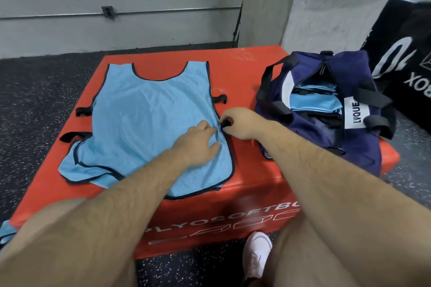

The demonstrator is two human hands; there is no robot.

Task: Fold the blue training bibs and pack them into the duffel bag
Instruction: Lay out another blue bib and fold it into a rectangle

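The open navy duffel bag holds stacked folded blue bibs. Beside it on the red plyo box one bib lies flat: left hand presses it, fingers straight; right hand pinches its black strap.

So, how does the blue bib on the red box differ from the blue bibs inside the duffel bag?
The bib lies spread out and unfolded on the red box; the bibs in the duffel bag are folded into a compact stack. The left hand presses on the spread bib and the right hand pinches its side strap; no hand touches the packed ones. Both are light blue with dark trim.
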